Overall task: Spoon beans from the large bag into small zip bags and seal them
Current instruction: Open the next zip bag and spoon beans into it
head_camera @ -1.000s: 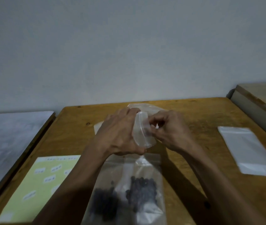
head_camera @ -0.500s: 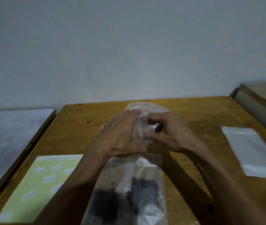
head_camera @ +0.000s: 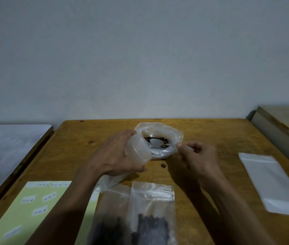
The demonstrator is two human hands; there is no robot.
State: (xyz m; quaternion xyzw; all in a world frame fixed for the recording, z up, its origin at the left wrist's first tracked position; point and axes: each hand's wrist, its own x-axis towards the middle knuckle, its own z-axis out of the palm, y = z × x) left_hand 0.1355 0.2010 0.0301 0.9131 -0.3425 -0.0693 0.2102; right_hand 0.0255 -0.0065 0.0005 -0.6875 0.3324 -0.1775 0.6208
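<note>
The large bag (head_camera: 158,138) of beans sits mid-table, near the far edge, its mouth wide open. Bare wood lies either side. The left hand (head_camera: 117,152) grips an empty small zip bag (head_camera: 135,154). The right hand (head_camera: 196,156) pinches the white spoon (head_camera: 156,142) handle.

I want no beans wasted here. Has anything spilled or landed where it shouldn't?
Yes, one dark bean lies loose on the bare table, just in front of the large bag, between the left hand and right hand. Nothing else looks spilled or torn.
</note>
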